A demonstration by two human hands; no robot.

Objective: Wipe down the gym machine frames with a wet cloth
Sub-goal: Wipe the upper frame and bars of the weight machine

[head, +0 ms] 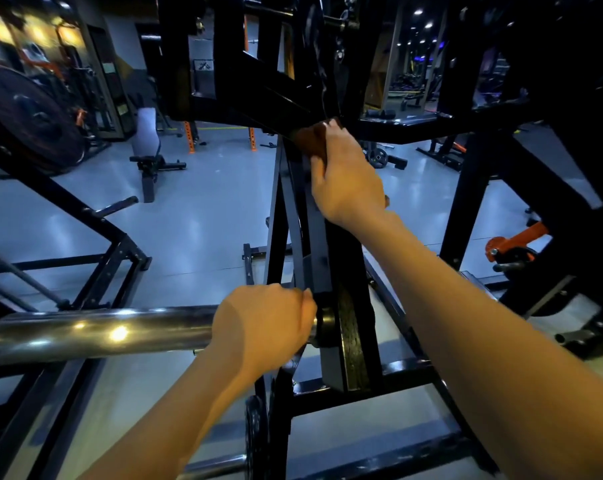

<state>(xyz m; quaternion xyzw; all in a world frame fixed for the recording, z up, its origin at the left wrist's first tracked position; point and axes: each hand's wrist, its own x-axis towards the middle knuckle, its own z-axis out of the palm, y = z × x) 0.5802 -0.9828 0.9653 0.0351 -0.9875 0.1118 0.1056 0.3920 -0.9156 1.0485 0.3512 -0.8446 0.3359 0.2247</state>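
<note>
Centrally, your right hand (pixel 348 178) pressed the cloth (pixel 310 140) on the frame (pixel 286 209); your left hand (pixel 265 323) gripped the bar (pixel 102 332), plate (pixel 26 119) upper left.

Black frame (pixel 289 209) — dark brown cloth (pixel 310 142)

Dark reddish-brown cloth (pixel 310 142), folded to a small pad, pressed flat against the black painted steel machine frame (pixel 294 216) near the top of its slanted upright, just under the junction with the horizontal beams. Frame glossy, square-tube, angled struts running down to floor-level crossbars. Cloth partly hidden, wetness not discernible.
</note>
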